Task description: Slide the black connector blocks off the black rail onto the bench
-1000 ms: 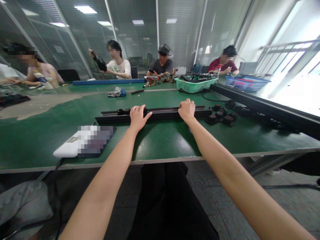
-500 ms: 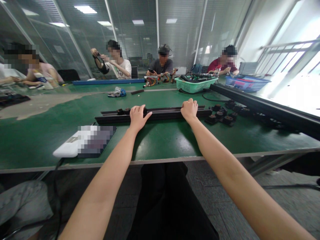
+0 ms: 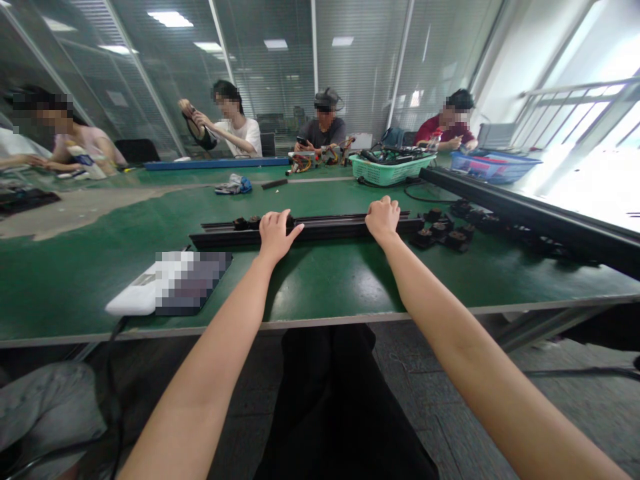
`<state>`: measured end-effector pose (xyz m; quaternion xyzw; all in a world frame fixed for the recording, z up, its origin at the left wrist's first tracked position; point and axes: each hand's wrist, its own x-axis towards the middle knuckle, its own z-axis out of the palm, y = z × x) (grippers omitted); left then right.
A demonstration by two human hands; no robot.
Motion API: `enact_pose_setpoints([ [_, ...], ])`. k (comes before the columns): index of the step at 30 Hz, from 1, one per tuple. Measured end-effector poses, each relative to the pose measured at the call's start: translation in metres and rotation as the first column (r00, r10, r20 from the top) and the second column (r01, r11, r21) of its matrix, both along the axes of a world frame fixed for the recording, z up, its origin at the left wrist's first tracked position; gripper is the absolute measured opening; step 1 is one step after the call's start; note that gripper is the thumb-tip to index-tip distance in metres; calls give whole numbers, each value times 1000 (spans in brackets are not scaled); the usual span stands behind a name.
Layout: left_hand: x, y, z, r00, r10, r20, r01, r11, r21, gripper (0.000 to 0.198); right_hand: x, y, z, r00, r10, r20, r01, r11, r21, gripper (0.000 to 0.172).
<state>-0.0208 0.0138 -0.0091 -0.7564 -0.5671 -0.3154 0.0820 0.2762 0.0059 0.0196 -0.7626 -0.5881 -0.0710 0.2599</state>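
Note:
A long black metal rail [image 3: 330, 231] with a groove along its top lies crosswise on the green table [image 3: 330, 287] in front of me. My left hand [image 3: 275, 233] is laid over its middle, fingers bent across the far side and thumb apart on the near side. Close to the rail's right end, my right hand [image 3: 384, 217] is curled over the top; whatever its fingertips hold is hidden. Small black blocks [image 3: 240, 223] sit along the rail left of my left hand. More black blocks [image 3: 456, 239] lie loose just past the right end.
A white device with a dark screen [image 3: 133, 293] rests at the left front. Another long black beam [image 3: 530, 217] runs along the right side. Farther back are a green basket [image 3: 393, 171] of cables, a blue basket [image 3: 495, 167] and a crumpled cloth [image 3: 233, 185]. Several people sit across the table.
My right hand has slid slightly to the right along the rail. The left hand and the rail stay in place. Across the table, a person's raised hands have shifted a little with a dark band.

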Motion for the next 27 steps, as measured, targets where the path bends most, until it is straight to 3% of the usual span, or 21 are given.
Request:
enact_pose_setpoints([
  [27, 1, 1, 1, 1000, -5, 14, 5, 1000, -2, 60, 13, 2, -1, 999, -45, -26, 45, 999, 9, 34],
])
